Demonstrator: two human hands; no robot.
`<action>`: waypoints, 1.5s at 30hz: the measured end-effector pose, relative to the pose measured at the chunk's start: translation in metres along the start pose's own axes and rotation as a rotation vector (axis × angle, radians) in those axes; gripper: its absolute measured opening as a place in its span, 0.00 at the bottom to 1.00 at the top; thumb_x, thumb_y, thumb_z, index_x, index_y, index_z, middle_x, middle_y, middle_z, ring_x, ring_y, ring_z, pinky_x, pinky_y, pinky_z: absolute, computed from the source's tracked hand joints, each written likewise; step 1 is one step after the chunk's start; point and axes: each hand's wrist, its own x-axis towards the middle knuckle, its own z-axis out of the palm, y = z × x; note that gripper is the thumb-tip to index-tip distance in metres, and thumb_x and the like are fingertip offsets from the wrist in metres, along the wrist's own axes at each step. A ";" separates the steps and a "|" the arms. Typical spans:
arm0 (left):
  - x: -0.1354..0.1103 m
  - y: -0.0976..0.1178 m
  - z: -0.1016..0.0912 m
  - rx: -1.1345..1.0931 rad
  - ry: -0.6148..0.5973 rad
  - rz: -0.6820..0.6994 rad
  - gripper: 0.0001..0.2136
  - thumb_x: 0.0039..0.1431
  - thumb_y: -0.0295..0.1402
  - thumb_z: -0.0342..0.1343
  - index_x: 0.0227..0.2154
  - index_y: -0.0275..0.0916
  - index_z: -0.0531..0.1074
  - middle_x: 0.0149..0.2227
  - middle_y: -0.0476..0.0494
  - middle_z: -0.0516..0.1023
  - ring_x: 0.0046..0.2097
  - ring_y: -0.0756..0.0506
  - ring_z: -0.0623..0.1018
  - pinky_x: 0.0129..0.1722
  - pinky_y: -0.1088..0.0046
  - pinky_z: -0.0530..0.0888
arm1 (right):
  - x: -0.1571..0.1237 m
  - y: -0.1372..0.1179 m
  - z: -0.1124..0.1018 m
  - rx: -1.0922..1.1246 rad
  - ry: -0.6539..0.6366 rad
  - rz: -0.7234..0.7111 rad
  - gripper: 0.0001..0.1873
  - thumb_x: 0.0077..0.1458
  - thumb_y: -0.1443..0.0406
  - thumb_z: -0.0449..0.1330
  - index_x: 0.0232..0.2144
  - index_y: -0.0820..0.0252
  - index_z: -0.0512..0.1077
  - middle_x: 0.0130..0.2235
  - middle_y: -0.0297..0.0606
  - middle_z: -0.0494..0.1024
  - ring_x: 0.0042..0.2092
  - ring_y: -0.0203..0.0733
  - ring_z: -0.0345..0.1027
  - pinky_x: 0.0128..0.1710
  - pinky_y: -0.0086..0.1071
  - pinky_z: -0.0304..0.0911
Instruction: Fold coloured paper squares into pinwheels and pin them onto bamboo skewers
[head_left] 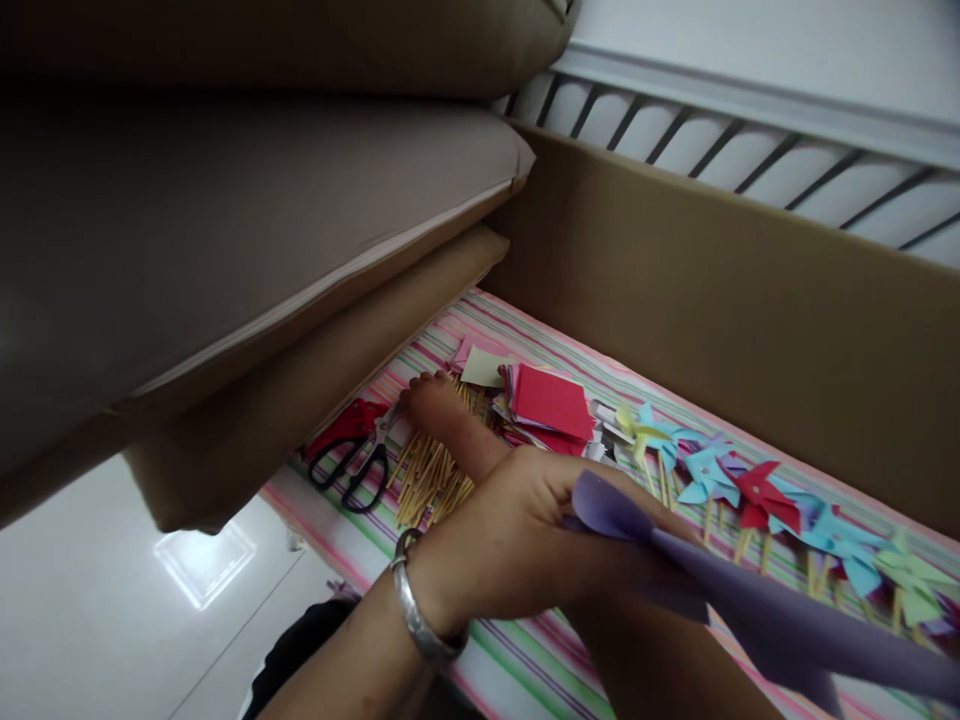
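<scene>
My left hand (525,540), with a silver bangle (424,615) on its wrist, is closed on a purple paper pinwheel (757,590) with curled blades. My right arm crosses beneath it. Farther back, my right hand (439,405) rests over a pile of thin yellowish sticks (431,480), fingers curled down; what lies under them is hidden. Just beside its fingers lie scissors (364,465) with dark handles, their blades reaching to the hand. A stack of red and other coloured paper squares (551,405) sits to the right of the sticks.
Finished-looking pinwheels on sticks (761,495) lie in a row along the right. A red item (345,425) is by the scissors. Large brown cushions (300,250) overhang the left; a brown board (712,300) and railing stand behind the striped cloth (525,665).
</scene>
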 end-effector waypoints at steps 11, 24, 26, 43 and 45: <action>-0.011 0.010 -0.018 0.163 0.038 0.131 0.01 0.48 0.26 0.60 0.25 0.38 0.76 0.28 0.46 0.78 0.34 0.46 0.77 0.47 0.64 0.70 | -0.046 -0.011 -0.127 0.782 0.520 0.248 0.03 0.51 0.66 0.57 0.32 0.58 0.68 0.34 0.34 0.75 0.37 0.36 0.70 0.39 0.32 0.64; 0.040 -0.079 0.037 0.665 -0.253 -0.051 0.03 0.53 0.28 0.56 0.30 0.38 0.75 0.33 0.46 0.76 0.39 0.47 0.75 0.41 0.71 0.67 | -0.274 -0.005 -0.148 1.246 0.713 0.796 0.11 0.43 0.61 0.65 0.30 0.61 0.74 0.23 0.31 0.72 0.24 0.31 0.63 0.25 0.25 0.58; 0.046 -0.090 0.042 0.711 -0.270 -0.071 0.03 0.54 0.29 0.56 0.31 0.38 0.75 0.33 0.46 0.77 0.39 0.46 0.75 0.40 0.71 0.68 | -0.281 0.000 -0.153 1.263 0.690 0.788 0.11 0.44 0.60 0.65 0.31 0.60 0.74 0.23 0.31 0.72 0.25 0.32 0.64 0.26 0.26 0.59; 0.066 -0.113 0.058 0.758 -0.129 0.267 0.02 0.52 0.31 0.58 0.29 0.41 0.75 0.31 0.45 0.79 0.36 0.46 0.76 0.58 0.55 0.57 | -0.296 0.006 -0.184 1.086 0.608 0.727 0.06 0.50 0.62 0.60 0.29 0.58 0.74 0.30 0.33 0.75 0.32 0.35 0.67 0.31 0.26 0.59; 0.065 -0.110 0.058 0.766 -0.125 0.296 0.02 0.53 0.31 0.58 0.28 0.42 0.75 0.31 0.45 0.79 0.36 0.46 0.76 0.57 0.56 0.59 | -0.296 0.004 -0.182 1.097 0.607 0.738 0.05 0.49 0.62 0.61 0.29 0.58 0.74 0.30 0.34 0.76 0.32 0.36 0.68 0.31 0.27 0.59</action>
